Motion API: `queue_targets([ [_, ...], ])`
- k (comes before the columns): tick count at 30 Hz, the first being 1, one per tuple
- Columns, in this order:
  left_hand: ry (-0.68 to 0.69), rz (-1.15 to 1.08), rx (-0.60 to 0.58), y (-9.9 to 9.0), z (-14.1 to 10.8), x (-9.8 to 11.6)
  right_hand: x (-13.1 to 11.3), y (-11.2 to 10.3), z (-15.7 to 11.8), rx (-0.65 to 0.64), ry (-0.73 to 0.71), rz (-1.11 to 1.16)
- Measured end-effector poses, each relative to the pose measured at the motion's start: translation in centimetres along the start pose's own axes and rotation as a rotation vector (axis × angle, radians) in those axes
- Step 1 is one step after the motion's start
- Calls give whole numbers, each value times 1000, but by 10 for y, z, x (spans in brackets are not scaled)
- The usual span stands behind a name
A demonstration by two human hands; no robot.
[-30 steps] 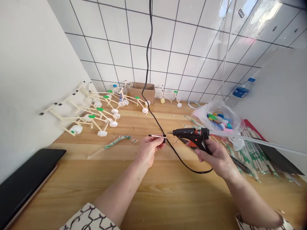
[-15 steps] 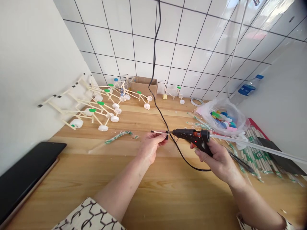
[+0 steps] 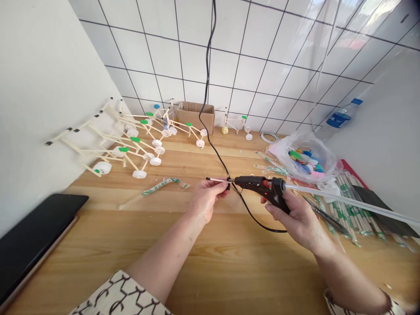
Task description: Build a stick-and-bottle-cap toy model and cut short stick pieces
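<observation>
Pinched in my left hand (image 3: 206,199) is a thin pale stick (image 3: 216,180) with a dark tip at its left end. A small black piece (image 3: 229,185) shows at my left fingertips. My right hand (image 3: 300,218) is wrapped round the handle of a black glue gun (image 3: 259,183), whose red light is lit. Its metal nozzle meets the black piece, or sits right beside it; I cannot tell which. A long clear glue stick (image 3: 331,194) sticks out of the gun's back.
Several small stick-built tricycle models (image 3: 131,140) stand at the left, another model (image 3: 236,124) by the wall. Around them are a cardboard box (image 3: 196,117), a bag of coloured caps (image 3: 306,159), wrapped sticks (image 3: 352,205), scissors (image 3: 328,217), a phone (image 3: 39,236) and a black cord (image 3: 218,153).
My view has shifted slightly. Both hands keep nearly the same pose, with the glue gun's nozzle still at the black piece.
</observation>
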State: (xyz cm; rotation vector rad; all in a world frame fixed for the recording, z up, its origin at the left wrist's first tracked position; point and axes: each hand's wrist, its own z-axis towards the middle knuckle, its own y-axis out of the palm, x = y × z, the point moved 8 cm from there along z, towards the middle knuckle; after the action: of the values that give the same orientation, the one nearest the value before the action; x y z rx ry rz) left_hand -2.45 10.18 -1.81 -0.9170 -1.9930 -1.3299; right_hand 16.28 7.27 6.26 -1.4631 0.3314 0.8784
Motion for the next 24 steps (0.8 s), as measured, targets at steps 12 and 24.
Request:
queue_targets([
  [12,-3,-11,-6,-1,1,-1,2,-1,-1,14,10,-29],
  [24,-1,-17,-9,-1,1,-1,-3,-4,-1,49,-35,-64],
])
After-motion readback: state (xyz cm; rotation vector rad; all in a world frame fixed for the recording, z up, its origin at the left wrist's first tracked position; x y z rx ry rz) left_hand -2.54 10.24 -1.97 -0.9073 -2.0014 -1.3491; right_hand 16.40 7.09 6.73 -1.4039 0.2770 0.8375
